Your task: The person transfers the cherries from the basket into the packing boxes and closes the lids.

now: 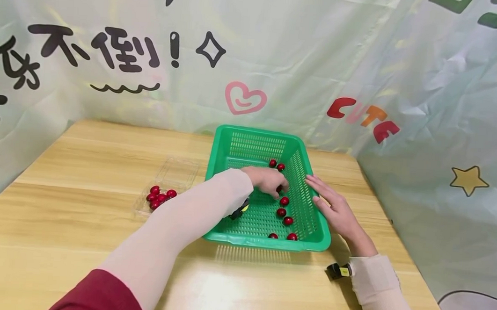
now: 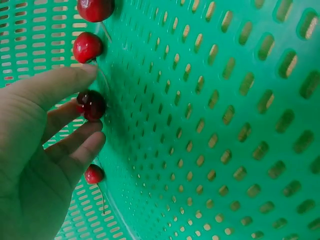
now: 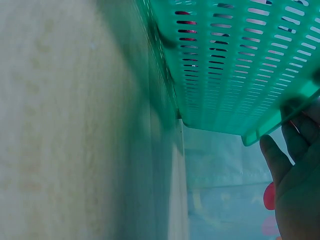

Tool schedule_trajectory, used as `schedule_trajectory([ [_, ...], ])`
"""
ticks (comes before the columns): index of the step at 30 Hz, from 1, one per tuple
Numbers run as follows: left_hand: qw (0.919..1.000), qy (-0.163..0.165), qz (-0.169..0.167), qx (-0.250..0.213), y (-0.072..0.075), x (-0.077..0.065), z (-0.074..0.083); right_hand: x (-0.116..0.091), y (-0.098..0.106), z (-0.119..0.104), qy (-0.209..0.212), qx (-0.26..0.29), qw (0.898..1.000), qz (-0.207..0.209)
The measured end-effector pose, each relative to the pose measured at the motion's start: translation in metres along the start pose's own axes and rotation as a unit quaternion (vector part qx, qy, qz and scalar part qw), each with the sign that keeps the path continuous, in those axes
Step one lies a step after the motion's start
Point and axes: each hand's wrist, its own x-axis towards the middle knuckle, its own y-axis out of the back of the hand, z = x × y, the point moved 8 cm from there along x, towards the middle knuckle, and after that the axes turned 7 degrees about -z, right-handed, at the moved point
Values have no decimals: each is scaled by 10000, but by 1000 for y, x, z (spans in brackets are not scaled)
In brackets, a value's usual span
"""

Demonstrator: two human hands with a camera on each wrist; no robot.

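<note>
A green plastic basket [image 1: 265,244] stands on the table, with several dark red cherries lying along its right side. My left hand [image 1: 268,180] reaches into it, thumb and fingers curled round a dark cherry [image 2: 93,106] beside the perforated wall. Another cherry [image 2: 88,47] lies just past the thumb, and a smaller-looking cherry [image 2: 94,174], stem showing, sits on the other side of the fingers. Outside, my right hand [image 1: 339,215] rests with fairly straight fingers on the basket's right rim. In the right wrist view those fingers [image 3: 295,141] overlap the rim.
Left of the basket, a clear plastic box [image 1: 179,172] lies with its lid folded back; several cherries [image 1: 162,198] are in it. My left forearm partly covers it. The wooden table [image 1: 80,230] meets printed cloth walls [image 1: 295,73] at the back and sides.
</note>
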Motion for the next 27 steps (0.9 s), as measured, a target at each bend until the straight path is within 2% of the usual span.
schedule_trajectory([
  [6, 10000, -21, 20, 88, 0, -2, 2, -2, -2, 18, -26, -78, 10000, 50],
  [12, 9996, -37, 121, 252, 2, -1, 1, -3, -2, 18, 69, -97, 9999, 70],
  [17, 9995, 28, 241, 187, 4, 0, -1, -3, -2, 18, 141, -85, 9998, 76],
  [24, 9977, 65, 430, 523, 9, 1, -1, -3, -2, 19, 161, -105, 9998, 86],
  [27, 9976, 50, 490, 484, 11, -1, -1, -3, -2, 19, 143, -95, 9998, 76],
])
